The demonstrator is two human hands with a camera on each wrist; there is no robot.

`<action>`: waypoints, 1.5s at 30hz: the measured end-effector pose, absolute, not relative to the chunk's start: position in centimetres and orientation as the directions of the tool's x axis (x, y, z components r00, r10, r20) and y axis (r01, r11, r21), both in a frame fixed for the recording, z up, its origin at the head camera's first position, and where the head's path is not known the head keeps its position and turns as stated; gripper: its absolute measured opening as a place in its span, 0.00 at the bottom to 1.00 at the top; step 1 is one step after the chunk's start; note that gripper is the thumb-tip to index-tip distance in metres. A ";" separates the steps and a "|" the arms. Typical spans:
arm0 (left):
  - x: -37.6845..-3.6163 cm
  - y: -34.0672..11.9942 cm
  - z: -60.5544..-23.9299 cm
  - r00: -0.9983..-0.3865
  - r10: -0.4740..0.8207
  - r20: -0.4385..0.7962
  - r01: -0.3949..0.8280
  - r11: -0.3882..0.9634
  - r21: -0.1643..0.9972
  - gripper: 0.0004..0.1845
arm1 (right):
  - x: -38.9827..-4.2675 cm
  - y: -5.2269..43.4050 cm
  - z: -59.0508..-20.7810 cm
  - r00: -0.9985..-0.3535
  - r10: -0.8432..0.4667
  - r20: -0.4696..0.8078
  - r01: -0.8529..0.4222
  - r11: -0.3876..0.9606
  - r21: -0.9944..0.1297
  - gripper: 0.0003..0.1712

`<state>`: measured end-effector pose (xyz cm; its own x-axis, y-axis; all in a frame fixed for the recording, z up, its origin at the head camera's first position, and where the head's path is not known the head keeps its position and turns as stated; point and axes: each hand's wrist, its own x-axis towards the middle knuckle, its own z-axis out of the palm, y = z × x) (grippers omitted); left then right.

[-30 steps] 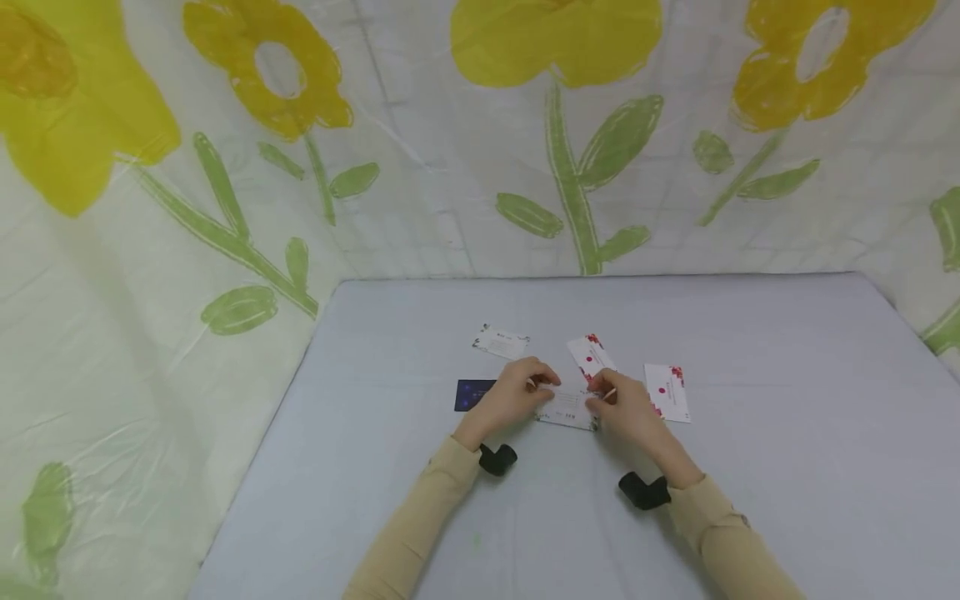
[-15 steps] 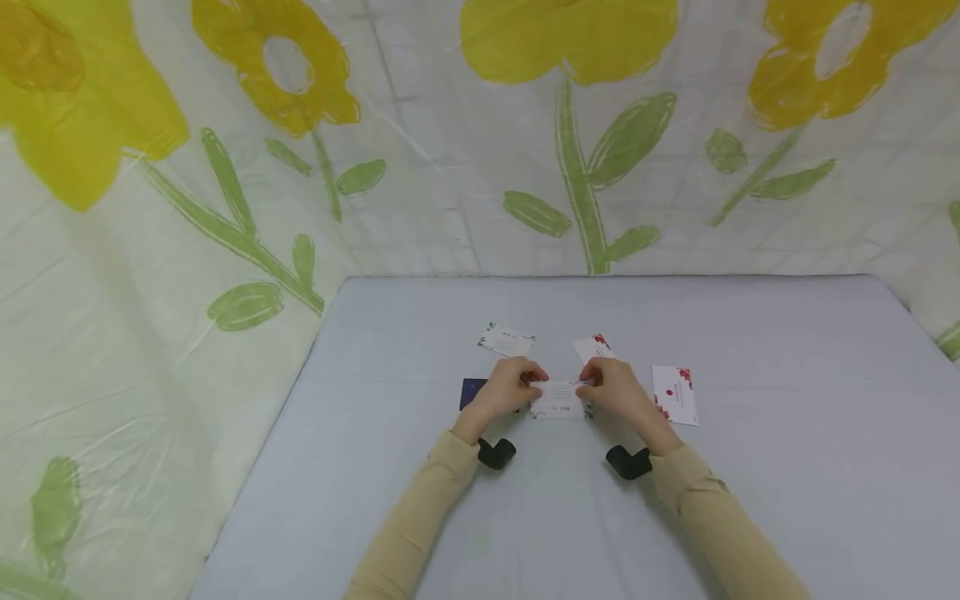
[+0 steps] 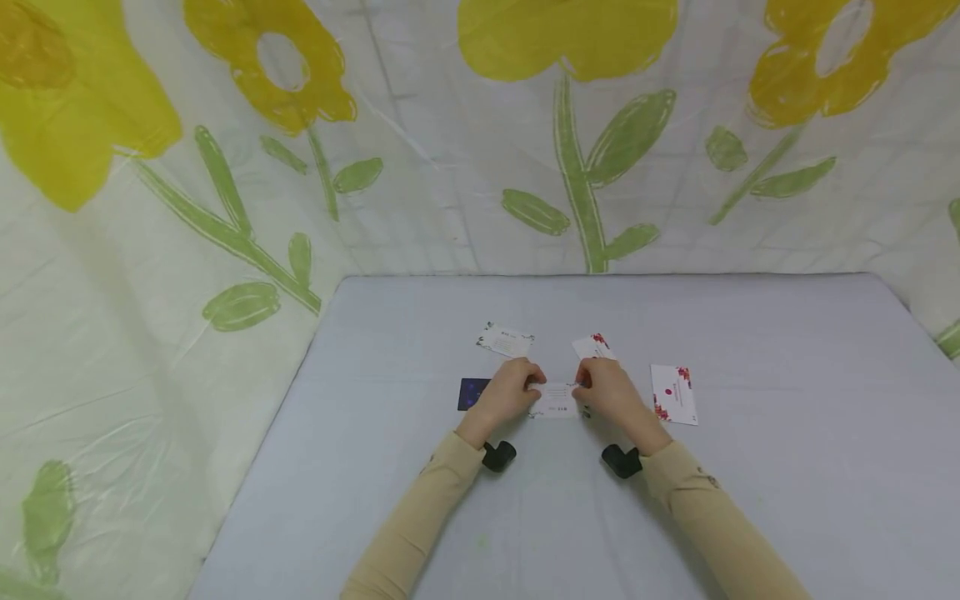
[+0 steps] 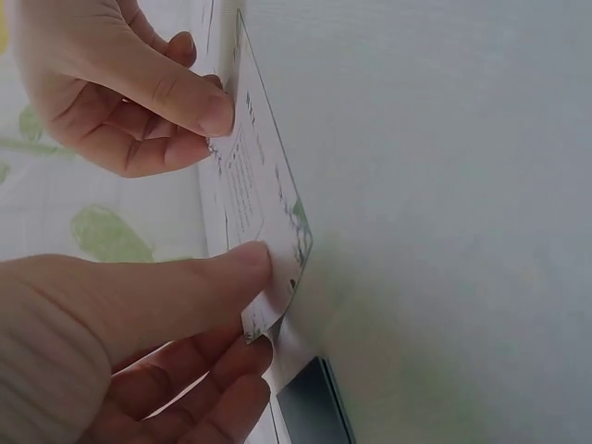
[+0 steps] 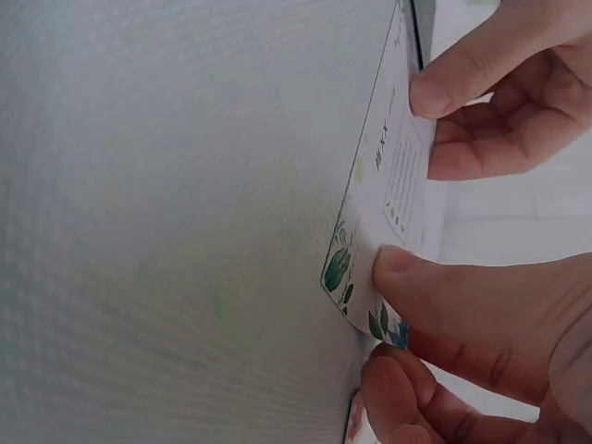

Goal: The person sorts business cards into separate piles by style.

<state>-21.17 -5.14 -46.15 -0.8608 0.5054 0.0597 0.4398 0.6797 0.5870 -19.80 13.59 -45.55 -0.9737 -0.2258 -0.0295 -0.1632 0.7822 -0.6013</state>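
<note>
On the bench (image 3: 772,358), which spreads wide below me, my two hands face each other, and the relation that matters is between them: the white card (image 3: 556,400) lies in this gap, with its long axis running from left to right, so each hand has one end. Neither hand is clearly nearer; my left hand (image 3: 510,392) pinches the left end, my right hand (image 3: 611,392) the right end, with the fingers clamped on it, thumbs on the printed face and other fingertips behind. Whether its near edge touches the bench, I cannot tell. The dark blue card (image 3: 471,393) is beside my left hand, partly hidden by it, and a red-flowered card (image 3: 673,394) lies apart at the right. Smallest, the green leaf print (image 5: 338,268) marks the corner just beside my right thumb.
</note>
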 end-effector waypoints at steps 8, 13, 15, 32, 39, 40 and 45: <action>-21.1 -5.0 -46.0 -0.859 0.509 0.056 0.445 0.690 0.571 0.08 | -19.7 13.3 -45.4 -0.975 -0.219 -0.039 -0.161 0.817 -0.553 0.08; -21.1 -4.9 -46.0 -0.863 0.503 0.043 0.436 0.699 0.567 0.07 | -19.8 13.2 -45.4 -0.976 -0.209 -0.066 -0.142 0.834 -0.533 0.08; -21.1 -4.9 -45.9 -0.862 0.504 0.043 0.436 0.697 0.570 0.07 | -19.8 13.2 -45.3 -0.976 -0.207 -0.072 -0.140 0.840 -0.524 0.08; -21.7 -6.7 -44.5 -0.873 0.470 0.134 0.461 0.702 0.543 0.11 | -21.0 13.1 -43.4 -0.963 -0.252 0.098 -0.263 0.787 -0.558 0.08; -24.7 -9.6 -43.4 -0.899 0.401 0.174 0.431 0.746 0.507 0.12 | -23.9 11.1 -42.6 -0.959 -0.277 0.062 -0.257 0.753 -0.606 0.12; -25.1 -9.8 -43.4 -0.903 0.398 0.160 0.421 0.749 0.512 0.13 | -24.3 10.7 -42.7 -0.960 -0.278 0.043 -0.247 0.761 -0.600 0.13; -27.1 -10.1 -43.6 -0.897 0.434 0.088 0.417 0.761 0.497 0.16 | -26.0 8.7 -43.7 -0.963 -0.270 -0.017 -0.220 0.816 -0.534 0.19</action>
<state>-27.10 -10.08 -43.58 -0.8967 0.4337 0.0882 0.4170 0.7611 0.4969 -25.98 8.69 -43.68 -0.9628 -0.2698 -0.0167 -0.2196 0.8164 -0.5341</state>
